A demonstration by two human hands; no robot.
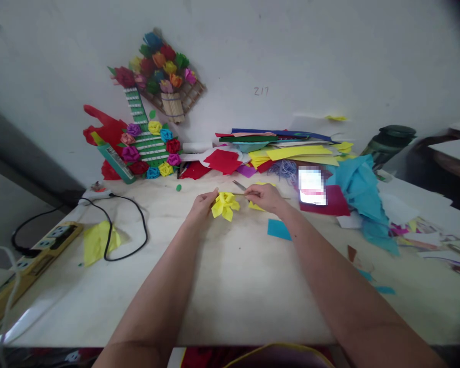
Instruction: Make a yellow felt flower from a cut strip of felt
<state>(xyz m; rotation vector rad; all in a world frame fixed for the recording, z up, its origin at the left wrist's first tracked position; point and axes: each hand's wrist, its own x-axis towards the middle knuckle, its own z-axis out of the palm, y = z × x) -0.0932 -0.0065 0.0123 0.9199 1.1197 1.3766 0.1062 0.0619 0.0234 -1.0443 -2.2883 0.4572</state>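
Above the middle of the table, a yellow paper flower [225, 205] with spread petals is pinched in the fingers of my left hand [204, 204]. My right hand [264, 196] closes its fingertips on a thin stick [238, 193] that runs sideways to the flower. Whether the stick is fixed to the flower cannot be made out. Just behind my right fingers shows a pointed metal blade [237, 184], perhaps of scissors. Yellow paper [256, 205] lies partly hidden under my right hand. A blue paper piece [279, 229] rests beside my right forearm.
Stacked coloured sheets [291, 151] line the wall. To the right are a lit phone [312, 186], crumpled blue paper [362, 189] and a dark bottle [387, 145]. On the left are a glue bottle [117, 162], flower-decorated craft [147, 145], black cable [144, 225] and power strip [48, 248].
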